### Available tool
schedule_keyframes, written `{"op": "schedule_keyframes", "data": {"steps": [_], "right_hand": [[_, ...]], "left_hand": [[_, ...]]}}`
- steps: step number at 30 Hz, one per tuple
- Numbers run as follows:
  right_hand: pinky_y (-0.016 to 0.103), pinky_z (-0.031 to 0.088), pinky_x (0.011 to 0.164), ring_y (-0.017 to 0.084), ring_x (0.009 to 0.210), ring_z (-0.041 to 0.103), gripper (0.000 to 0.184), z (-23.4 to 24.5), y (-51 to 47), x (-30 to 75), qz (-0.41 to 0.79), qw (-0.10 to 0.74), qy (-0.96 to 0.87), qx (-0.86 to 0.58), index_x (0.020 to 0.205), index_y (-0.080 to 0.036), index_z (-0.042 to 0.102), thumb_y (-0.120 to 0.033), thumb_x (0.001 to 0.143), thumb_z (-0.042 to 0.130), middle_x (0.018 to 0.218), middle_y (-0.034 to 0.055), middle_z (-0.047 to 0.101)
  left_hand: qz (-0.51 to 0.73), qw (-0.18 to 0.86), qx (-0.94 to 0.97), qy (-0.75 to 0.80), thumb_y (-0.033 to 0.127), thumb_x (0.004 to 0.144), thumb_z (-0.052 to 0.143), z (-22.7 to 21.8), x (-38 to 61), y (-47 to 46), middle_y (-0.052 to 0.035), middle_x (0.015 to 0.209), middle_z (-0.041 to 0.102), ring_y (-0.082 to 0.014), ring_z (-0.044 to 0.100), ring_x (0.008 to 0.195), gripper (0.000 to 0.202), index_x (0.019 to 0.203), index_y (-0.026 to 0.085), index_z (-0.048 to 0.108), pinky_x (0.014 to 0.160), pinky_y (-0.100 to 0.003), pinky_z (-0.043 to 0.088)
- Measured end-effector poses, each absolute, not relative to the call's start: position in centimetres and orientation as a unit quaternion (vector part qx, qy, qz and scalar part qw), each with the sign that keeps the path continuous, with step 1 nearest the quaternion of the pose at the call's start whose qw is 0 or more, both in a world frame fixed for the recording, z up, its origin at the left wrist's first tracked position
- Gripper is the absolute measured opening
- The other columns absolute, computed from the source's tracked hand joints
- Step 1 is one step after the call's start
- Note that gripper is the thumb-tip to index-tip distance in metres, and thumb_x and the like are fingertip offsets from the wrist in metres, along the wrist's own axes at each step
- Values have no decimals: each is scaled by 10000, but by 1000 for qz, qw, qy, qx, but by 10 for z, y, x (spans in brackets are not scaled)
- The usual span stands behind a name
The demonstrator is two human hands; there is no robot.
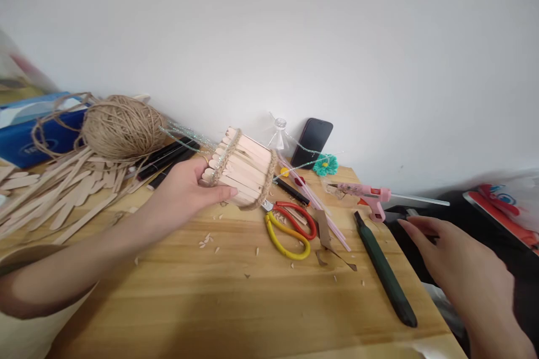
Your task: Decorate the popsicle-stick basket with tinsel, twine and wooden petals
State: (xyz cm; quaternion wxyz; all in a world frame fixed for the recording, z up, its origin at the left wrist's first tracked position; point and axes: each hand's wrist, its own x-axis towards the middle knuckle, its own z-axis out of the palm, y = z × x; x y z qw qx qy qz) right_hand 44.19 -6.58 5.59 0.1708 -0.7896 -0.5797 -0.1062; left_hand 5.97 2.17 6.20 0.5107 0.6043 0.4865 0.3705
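Note:
My left hand [191,188] grips a small popsicle-stick cup [248,171], tilted on its side above the table, thumb along its near face. Twine bands run round the cup near both ends. Past the table's right edge, my right hand [458,263] has its fingers curled together near a small greyish piece; what they hold, if anything, I cannot make out. Close to that hand, a pink glue gun [373,196] with a clear glue stick lies at the table edge. Red-and-yellow-handled scissors [290,230] lie just below the cup, their blades partly hidden by it.
At left are a twine ball [122,126], loose popsicle sticks [80,196], black markers [168,157] and a blue tissue pack [33,134]. A phone [312,140] leans on the wall beside a green yarn flower [325,165]. A dark green tool [385,269] lies near the right edge.

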Motion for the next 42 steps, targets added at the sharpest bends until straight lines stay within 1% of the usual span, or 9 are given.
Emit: {"op": "schedule_keyframes", "data": {"steps": [2,4,6,13,21,25,30,35,42], "right_hand": [[341,446,534,237,647,614,221,58,-78,398,-106,211,-650,-723,821,-231,638,-425,802,534,794,74,672],[289,479,610,190,728,627,128,54,-81,352,17,226,-760,-609,838,-222,618,-321,837,537,813,44,663],[274,481,701,167,808,620,120,45,-77,312,103,194,-828,-516,890,-208,620,-187,860,506,863,42,656],[289,439,660,180,788,568,176,21,-41,265,183,100,-843,-495,823,-174,638,-51,815,514,828,50,611],[276,437,698,157,776,544,156,11,-28,267,242,97,-840,-476,684,-174,592,-38,758,575,782,25,594],[250,453,657,133,718,555,106,24,-30,268,268,130,-823,-484,757,-186,575,-110,820,536,767,10,608],[206,435,552,115,651,555,105,54,-35,270,320,258,-761,-502,758,-197,585,-253,841,553,712,-9,613],[206,462,617,117,700,581,66,77,-30,264,344,374,-729,-459,745,-220,641,-192,795,607,748,-8,644],[222,474,614,124,694,590,36,83,-20,251,313,376,-736,-469,811,-212,637,-197,794,610,749,-5,649]], "left_hand": [[369,513,608,481,242,671,679,61,60,23,-46,940,729,-237,653,891,298,937,114,641,810,-338,488],[369,523,609,469,218,665,682,59,60,23,-32,925,731,-226,656,888,307,956,124,644,803,-320,493],[372,532,609,457,192,656,685,57,60,23,-15,903,734,-212,659,883,313,961,135,649,798,-299,496],[376,534,607,452,158,630,690,52,48,23,-7,923,732,-209,653,893,342,968,145,640,798,-287,492],[365,538,608,455,256,634,707,53,42,27,-48,896,740,-242,658,911,308,901,119,641,827,-336,495],[363,539,611,453,241,642,691,51,41,28,-64,946,733,-243,658,916,307,915,109,638,836,-339,490],[358,544,621,436,201,629,668,54,43,25,-58,948,735,-237,662,894,266,880,113,650,819,-326,493],[340,551,621,442,189,638,657,58,45,20,-23,887,734,-222,659,868,234,864,132,634,774,-296,496],[312,597,621,400,170,666,648,56,47,11,9,880,701,-187,630,853,218,881,163,618,763,-262,474]]}}
